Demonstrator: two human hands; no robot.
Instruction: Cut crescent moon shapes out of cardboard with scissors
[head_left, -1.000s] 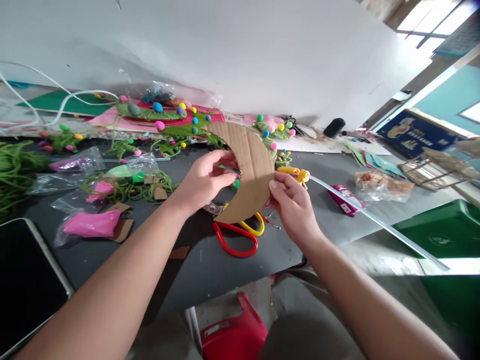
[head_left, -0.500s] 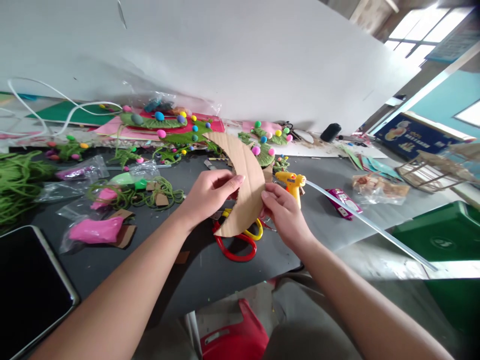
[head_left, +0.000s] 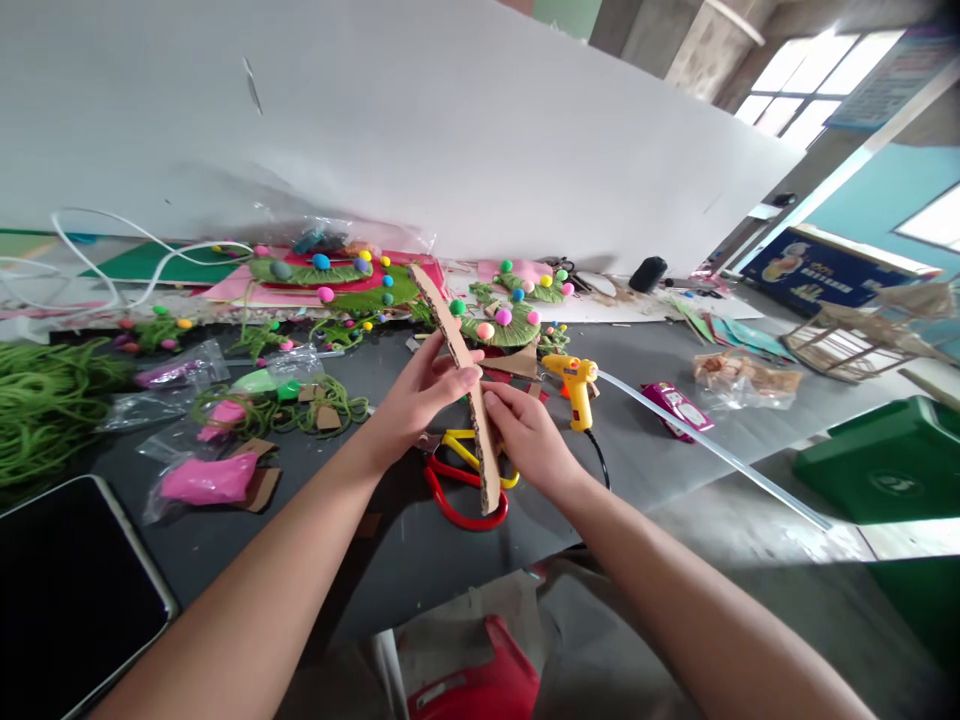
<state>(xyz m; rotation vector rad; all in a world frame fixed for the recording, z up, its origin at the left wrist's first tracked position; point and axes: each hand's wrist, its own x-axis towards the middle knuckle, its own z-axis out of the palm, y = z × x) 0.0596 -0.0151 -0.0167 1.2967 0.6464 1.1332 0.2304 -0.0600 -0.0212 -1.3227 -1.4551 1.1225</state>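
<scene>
Both my hands hold a brown cardboard crescent (head_left: pixel 459 355) upright above the dark table (head_left: pixel 420 550), turned so that I see mostly its corrugated edge. My left hand (head_left: pixel 421 395) pinches its left side with thumb and fingers. My right hand (head_left: pixel 523 435) grips its right side lower down. Under the hands lie red scissors (head_left: pixel 450 500) and yellow scissors (head_left: pixel 465 452). A yellow glue gun (head_left: pixel 574 385) with a long clear glue stick (head_left: pixel 712 450) stands just right of my right hand.
Green yarn-wrapped crescents with coloured pompoms (head_left: pixel 360 280) lie at the back. Bags of pink clay (head_left: pixel 204 478) and green yarn (head_left: pixel 45 400) are at left, and a tablet (head_left: pixel 67 590) is at bottom left. A green bin (head_left: pixel 885 470) stands right, a red stool (head_left: pixel 480 680) below.
The crescent has been turned from face-on to edge-on, and my hands have come closer together. The view has tilted slightly.
</scene>
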